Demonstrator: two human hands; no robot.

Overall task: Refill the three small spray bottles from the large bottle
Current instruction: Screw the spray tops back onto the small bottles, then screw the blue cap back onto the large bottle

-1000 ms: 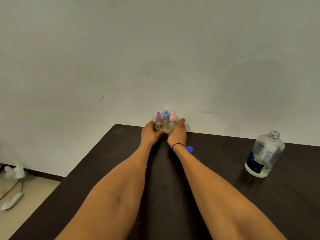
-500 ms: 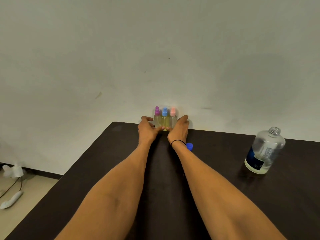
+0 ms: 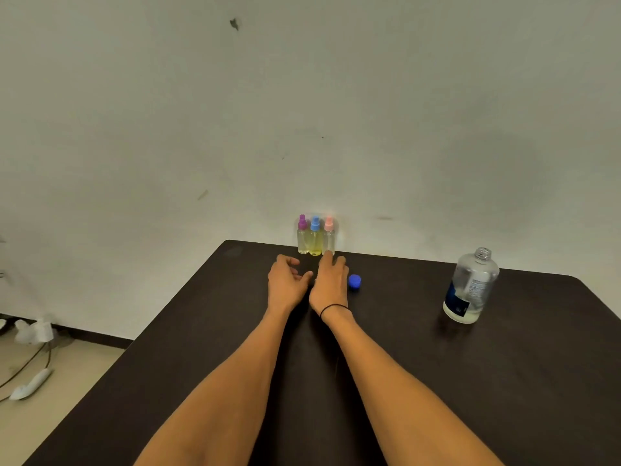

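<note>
The dark counter (image 3: 504, 381) fills the lower view, set against a pale wall (image 3: 302, 95). Out on the right stands the large bottle (image 3: 470, 287), upright, neck uncapped, a low pool of clear liquid at its base, well apart from everything else. Both forearms reach up the middle. Half a second ago the hands were cupped around the trio of bottles; now they have drawn back toward the person and let go. The left hand (image 3: 285, 284) rests on the counter with fingers loosely curled, holding nothing. The right hand (image 3: 331, 284), a thin black band at its wrist, lies flatter with fingers relaxed, its fingertips just short of or brushing the pink-topped bottle — contact cannot be told. The three small spray bottles (image 3: 315, 235) stand upright in a tight row at the counter's far edge by the wall, purple, blue and pink tops left to right. The blue cap (image 3: 354, 281) sits just beside the right hand.
</note>
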